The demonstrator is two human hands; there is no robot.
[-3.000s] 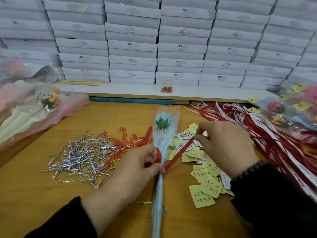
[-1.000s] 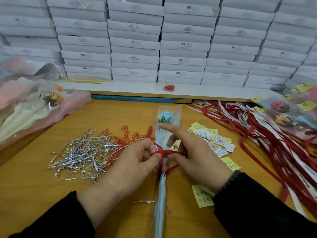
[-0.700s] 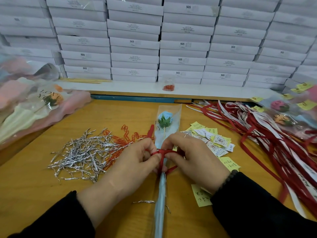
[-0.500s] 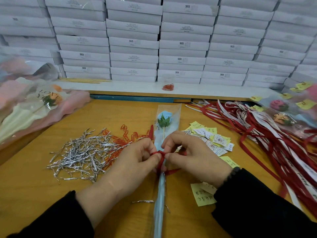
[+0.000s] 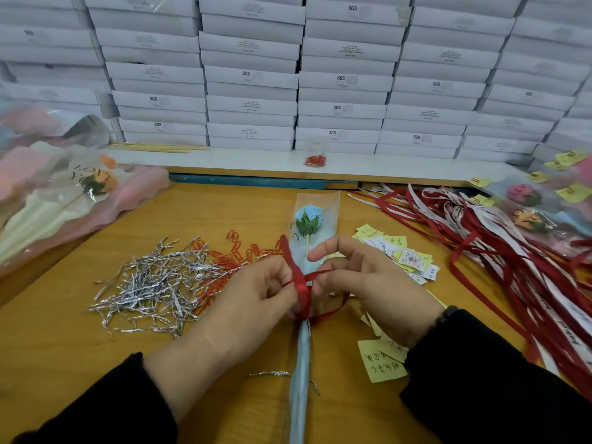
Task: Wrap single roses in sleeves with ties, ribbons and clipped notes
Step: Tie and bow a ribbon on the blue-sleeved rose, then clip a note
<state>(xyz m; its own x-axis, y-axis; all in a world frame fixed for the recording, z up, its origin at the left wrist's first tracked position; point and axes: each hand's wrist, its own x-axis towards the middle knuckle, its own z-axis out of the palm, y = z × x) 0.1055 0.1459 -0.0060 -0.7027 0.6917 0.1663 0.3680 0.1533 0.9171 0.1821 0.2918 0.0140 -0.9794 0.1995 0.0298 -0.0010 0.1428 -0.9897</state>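
A: Ribbon (image 5: 301, 283) looped round sleeve (image 5: 315, 216) neck, just below blue rose (image 5: 308, 219). Pinched by left hand (image 5: 256, 290), fingers curled.

B: Strand nipped in right hand (image 5: 368, 283), forefinger lifted. Best kept taut; cinch snug above stem wrap (image 5: 299, 379), beside notes (image 5: 400, 254).

Orange-brown wooden table (image 5: 96, 363). Sleeved blue rose (image 5: 308, 221) lying at centre, stem toward viewer. Left of rose: heap of silver twist ties (image 5: 153, 286), orange paper clips (image 5: 238, 251) just beside. Right of rose: yellow notes (image 5: 397, 254), then red and white ribbons (image 5: 499, 251). One loose tie (image 5: 269, 373) near stem.
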